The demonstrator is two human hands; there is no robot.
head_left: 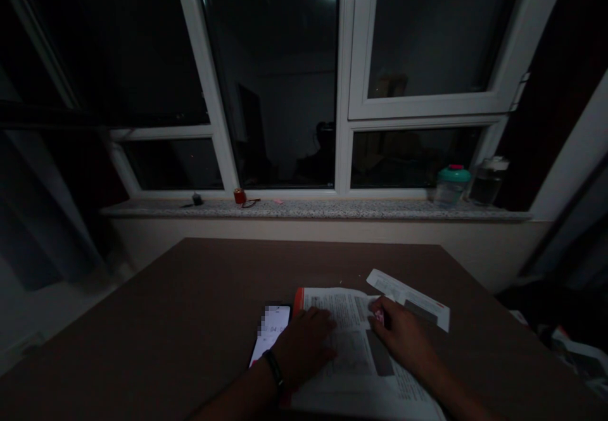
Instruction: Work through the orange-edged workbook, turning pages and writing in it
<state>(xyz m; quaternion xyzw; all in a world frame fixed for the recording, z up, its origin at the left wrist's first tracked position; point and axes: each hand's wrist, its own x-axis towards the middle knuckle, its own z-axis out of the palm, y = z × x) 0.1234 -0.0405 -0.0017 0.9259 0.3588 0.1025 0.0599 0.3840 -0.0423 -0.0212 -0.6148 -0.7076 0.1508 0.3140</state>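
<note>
Printed pages (351, 383) with a red left edge, perhaps a magazine or booklet, lie on the brown table in front of me. My left hand (306, 345) rests flat on their left part, fingers spread, with a dark band on the wrist. Over the upper right of the pages, my right hand (401, 332) is closed around a small pink-and-white item (379, 314); its kind is mostly hidden by the fingers. Just beyond the right hand lies a loose strip of printed paper (430, 309). A lit phone (272, 329) lies beside the left hand, partly behind the forearm.
The brown table (213, 282) reaches toward a speckled windowsill (332, 209). On the sill stand a teal-lidded bottle (453, 187), a white-lidded bottle (488, 182), a small red container (240, 196) and a small dark bottle (196, 199). Tiny scraps dot the table.
</note>
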